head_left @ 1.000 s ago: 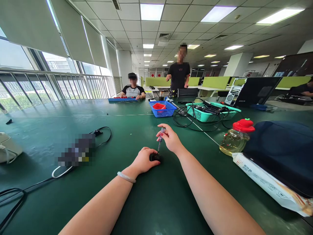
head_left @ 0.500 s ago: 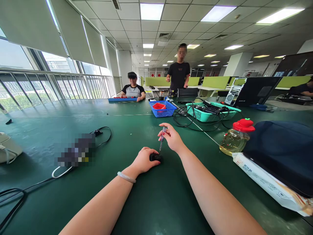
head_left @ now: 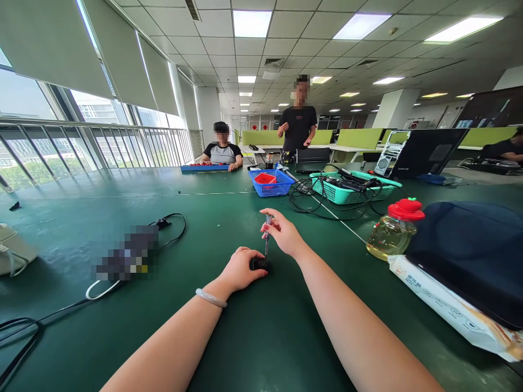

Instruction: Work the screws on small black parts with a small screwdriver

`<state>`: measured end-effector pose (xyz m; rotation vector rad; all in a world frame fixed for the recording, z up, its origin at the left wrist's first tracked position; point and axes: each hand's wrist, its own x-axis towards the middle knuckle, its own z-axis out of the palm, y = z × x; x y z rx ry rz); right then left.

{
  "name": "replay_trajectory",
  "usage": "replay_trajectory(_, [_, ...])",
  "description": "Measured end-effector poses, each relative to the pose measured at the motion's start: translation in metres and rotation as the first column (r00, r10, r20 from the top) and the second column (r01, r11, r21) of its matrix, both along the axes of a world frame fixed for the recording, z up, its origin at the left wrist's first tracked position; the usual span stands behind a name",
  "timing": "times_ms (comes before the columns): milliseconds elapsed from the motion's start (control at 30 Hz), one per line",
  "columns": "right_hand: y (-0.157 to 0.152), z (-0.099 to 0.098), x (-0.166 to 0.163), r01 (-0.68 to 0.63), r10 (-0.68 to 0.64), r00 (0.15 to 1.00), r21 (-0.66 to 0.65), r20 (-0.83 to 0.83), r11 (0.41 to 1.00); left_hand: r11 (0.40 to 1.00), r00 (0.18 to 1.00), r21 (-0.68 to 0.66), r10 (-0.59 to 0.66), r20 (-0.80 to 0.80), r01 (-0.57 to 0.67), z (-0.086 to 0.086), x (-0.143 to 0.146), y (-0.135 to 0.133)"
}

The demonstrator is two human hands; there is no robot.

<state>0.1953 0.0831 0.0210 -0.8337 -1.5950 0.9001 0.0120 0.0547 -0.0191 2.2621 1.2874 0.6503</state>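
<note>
Head view: L hand [head_left: 239, 269] rests on the green bench [head_left: 122, 337], fingers curled together around a small black part [head_left: 260, 264], approx mid-bench and well in from the near edge. R hand [head_left: 286, 235] is just behind it, thumb & fingertips pinching a clear-handled screwdriver [head_left: 267, 233], held upright w/ tip down at the part. Oil bottle [head_left: 391, 231] w/ red cap sits toward the right edge; blue basket [head_left: 272, 188] & teal basket [head_left: 347, 193] toward the far edge

Left hand [head_left: 239, 270] is laid palm-down, fingers curled shut, wrist low. Right hand [head_left: 286, 234] is held raised just beyond it, fingertips pinched.
</note>
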Motion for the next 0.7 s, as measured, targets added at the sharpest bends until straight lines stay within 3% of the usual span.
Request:
replay_trajectory(267, [0.012, -0.012, 0.003, 0.053, -0.073, 0.983, -0.116, -0.170, 0.992, 1.000, 1.000, -0.002, 0.003, -0.014, -0.003, 0.003, 0.000, -0.001])
replay_trajectory(700, [0.020, -0.024, 0.012, 0.159, -0.192, 0.959, -0.169, -0.209, 0.973, 1.000, 1.000, -0.002, -0.004, -0.019, 0.004, 0.002, 0.000, -0.001])
